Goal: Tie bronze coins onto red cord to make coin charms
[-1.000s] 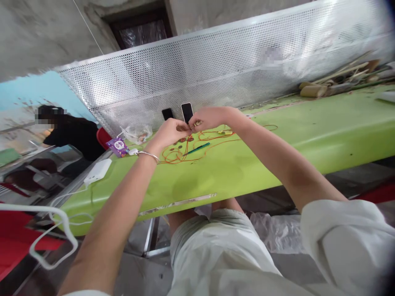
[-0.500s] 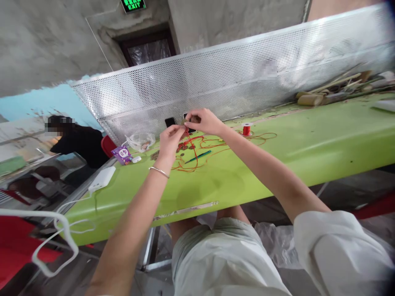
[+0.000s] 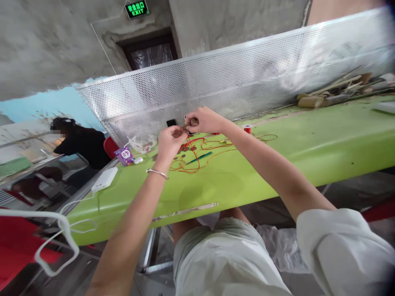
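Observation:
My left hand (image 3: 171,143) is raised over the green table, thumb and fingers pinched together. Thin red cord (image 3: 191,144) hangs in strands from its fingertips. My right hand (image 3: 204,120) meets it from the other side, also in a pinch, with the finger curled. Between the two sets of fingertips is a small brown coin-like disc (image 3: 185,127), mostly covered by the fingers. Below the hands lie several dark round coins (image 3: 184,156), more red cord and a slim teal tool (image 3: 199,158), too small to identify.
A red thread spool (image 3: 247,129) stands to the right. Left of the hands are a clear plastic bowl (image 3: 143,143), a purple packet (image 3: 124,156) and a white power bank (image 3: 105,179) with a cable. A black phone (image 3: 171,123) lies behind. A person (image 3: 82,142) sits far left.
Both hands stay together at nearly the same spot. The right fingers have curled in more, and the disc has turned and sits lower between the fingertips. The view has shifted slightly.

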Available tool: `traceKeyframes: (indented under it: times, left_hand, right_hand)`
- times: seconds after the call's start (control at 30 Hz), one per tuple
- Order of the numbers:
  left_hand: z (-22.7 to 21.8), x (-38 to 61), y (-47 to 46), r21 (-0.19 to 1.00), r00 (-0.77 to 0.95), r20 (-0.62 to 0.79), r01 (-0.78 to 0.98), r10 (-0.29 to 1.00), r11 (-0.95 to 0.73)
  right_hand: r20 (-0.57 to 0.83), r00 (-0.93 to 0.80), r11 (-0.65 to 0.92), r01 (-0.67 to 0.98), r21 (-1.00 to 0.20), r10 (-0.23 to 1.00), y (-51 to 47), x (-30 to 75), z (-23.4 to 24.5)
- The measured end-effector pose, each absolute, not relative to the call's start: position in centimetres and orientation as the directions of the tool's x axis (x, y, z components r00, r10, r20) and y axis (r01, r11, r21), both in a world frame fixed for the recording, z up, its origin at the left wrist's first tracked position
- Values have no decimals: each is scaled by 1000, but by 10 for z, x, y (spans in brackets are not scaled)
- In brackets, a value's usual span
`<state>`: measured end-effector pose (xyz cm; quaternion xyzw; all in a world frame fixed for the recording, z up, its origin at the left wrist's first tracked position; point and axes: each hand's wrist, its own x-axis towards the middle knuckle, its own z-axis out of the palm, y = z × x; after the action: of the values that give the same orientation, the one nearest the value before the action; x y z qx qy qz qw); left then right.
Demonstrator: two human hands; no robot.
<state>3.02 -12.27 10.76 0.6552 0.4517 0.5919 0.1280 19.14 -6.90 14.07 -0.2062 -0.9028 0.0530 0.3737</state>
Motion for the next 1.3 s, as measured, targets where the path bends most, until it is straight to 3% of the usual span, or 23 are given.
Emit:
traceKeyframes:
  times: [0.2, 0.5, 0.93, 1.3]
  left_hand:
    - [105, 23, -114, 792, -215, 605, 263, 766, -552]
    - [97, 8, -107, 860, -328, 488, 24, 809, -509]
    - [87, 1, -105, 884, -394, 362, -142, 845, -445]
    - [66, -47, -87, 886, -598, 161, -262, 785, -382]
  right_hand:
    - [684, -573, 887, 205, -415, 452, -63, 187, 128]
    - [625, -605, 757, -55, -652, 494, -53, 162, 84]
    - [698, -385, 738, -59, -672, 605, -61, 136, 60]
    - [523, -487, 577, -48, -815, 699, -57, 174, 40]
